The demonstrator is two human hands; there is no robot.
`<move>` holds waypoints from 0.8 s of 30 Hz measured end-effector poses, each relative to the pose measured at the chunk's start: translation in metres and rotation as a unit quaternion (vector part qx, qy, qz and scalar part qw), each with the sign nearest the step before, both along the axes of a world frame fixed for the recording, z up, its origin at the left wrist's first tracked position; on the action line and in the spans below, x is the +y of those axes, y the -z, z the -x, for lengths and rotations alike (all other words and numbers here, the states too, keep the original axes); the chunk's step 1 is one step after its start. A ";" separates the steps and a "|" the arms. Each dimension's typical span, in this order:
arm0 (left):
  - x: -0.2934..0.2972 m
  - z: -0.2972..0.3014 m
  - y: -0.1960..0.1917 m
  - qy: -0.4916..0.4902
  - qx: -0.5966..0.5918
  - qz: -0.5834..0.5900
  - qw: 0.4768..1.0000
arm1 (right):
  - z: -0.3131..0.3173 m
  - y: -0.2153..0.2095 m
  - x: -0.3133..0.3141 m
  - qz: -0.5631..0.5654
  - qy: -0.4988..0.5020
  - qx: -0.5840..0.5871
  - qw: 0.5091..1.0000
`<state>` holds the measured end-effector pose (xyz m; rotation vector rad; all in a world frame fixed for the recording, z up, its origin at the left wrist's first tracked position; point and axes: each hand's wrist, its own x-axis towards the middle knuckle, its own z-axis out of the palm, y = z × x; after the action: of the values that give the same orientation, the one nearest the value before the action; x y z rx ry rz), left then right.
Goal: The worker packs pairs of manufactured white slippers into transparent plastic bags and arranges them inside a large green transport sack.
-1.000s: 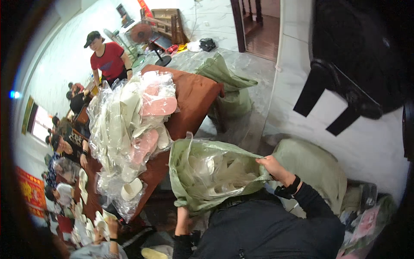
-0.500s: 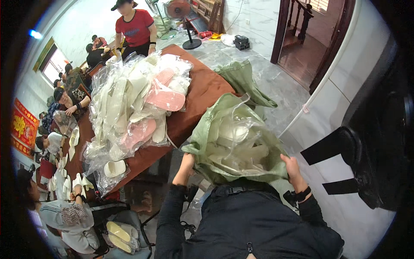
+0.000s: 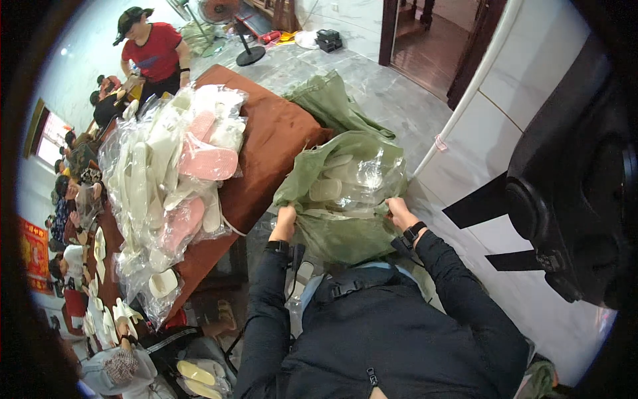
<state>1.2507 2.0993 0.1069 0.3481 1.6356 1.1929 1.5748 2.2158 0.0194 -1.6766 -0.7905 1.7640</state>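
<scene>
A green woven sack stands in front of me with its mouth spread wide. My left hand is closed on the left side of its rim, and my right hand grips the rim on the right. Inside lie pale slippers in clear plastic bags; how deep they go is hidden. To the left, on a table with a brown cloth, is a big heap of bagged white slippers. Pink slippers show among them.
Another green sack lies beyond the one I hold, by the table corner. A person in a red shirt stands at the table's far end. Several people sit along its left side. A black chair-like object and a white pipe are at right.
The sack's near rim has been drawn away from me, and its mouth looks narrower. My right hand has moved left and forward. The whole view has shifted, with the table now further left.
</scene>
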 end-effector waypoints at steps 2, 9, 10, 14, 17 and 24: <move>-0.022 0.013 0.018 -0.036 -0.028 -0.026 0.999 | 0.008 -0.013 -0.014 -0.008 0.002 0.012 1.000; -0.077 0.016 0.008 0.045 0.098 -0.017 0.994 | -0.008 -0.021 -0.050 -0.111 0.004 -0.055 0.992; -0.096 0.028 0.014 0.057 0.131 0.044 0.989 | 0.004 -0.035 -0.058 -0.119 -0.002 -0.108 0.987; -0.101 0.007 -0.016 0.054 -0.046 0.059 0.996 | -0.013 -0.061 -0.042 -0.168 -0.028 -0.313 0.934; -0.103 0.000 -0.024 0.005 -0.105 -0.024 0.994 | -0.002 -0.092 -0.038 -0.222 -0.090 -0.425 0.873; -0.091 0.009 -0.016 -0.047 -0.192 -0.041 0.979 | 0.080 -0.160 -0.016 -0.427 -0.284 -0.465 0.722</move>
<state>1.2413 2.0088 0.1231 0.0831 1.2813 1.3098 1.4950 2.1994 0.1798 -1.5909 -2.3191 0.4018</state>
